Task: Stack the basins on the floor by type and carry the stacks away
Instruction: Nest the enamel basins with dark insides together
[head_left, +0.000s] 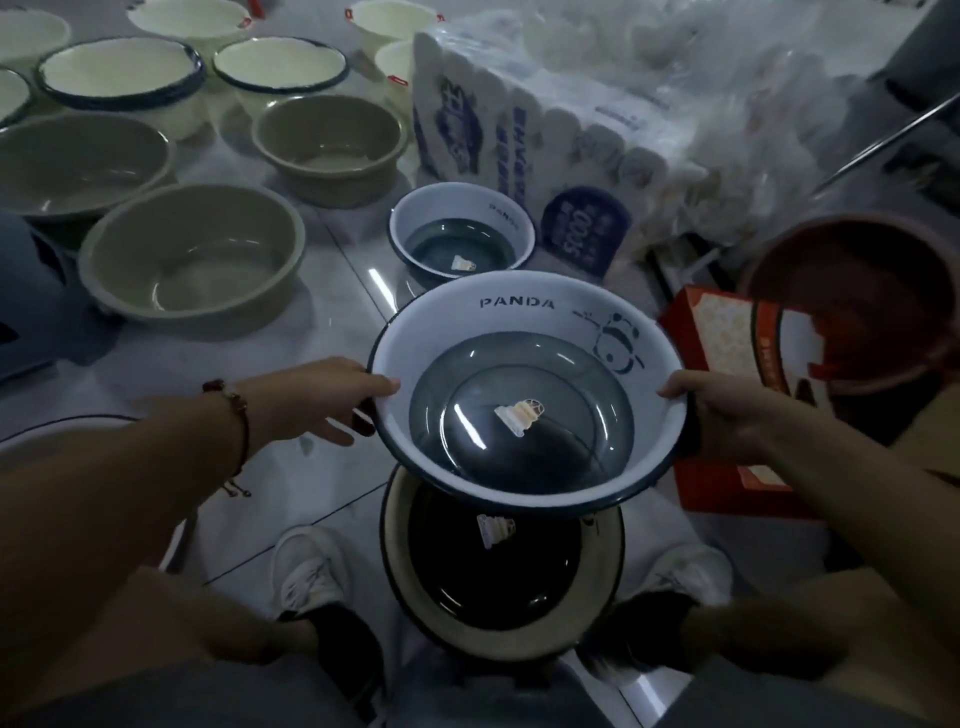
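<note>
Tiled floor (337, 322) holds grey-green plastic basins (192, 254) and cream blue-rimmed basins (122, 73) at left, wrapped tissue packs (545, 145) behind. Between white shoes (306, 571) sits a dark-bottomed enamel basin (498, 571). Above it hangs a white PANDA basin (524, 389), held by opposite rims: left hand (322, 400) with thumb over the edge, right hand (727, 410) curled round it. Another PANDA basin (462, 239) stands beyond.
</note>
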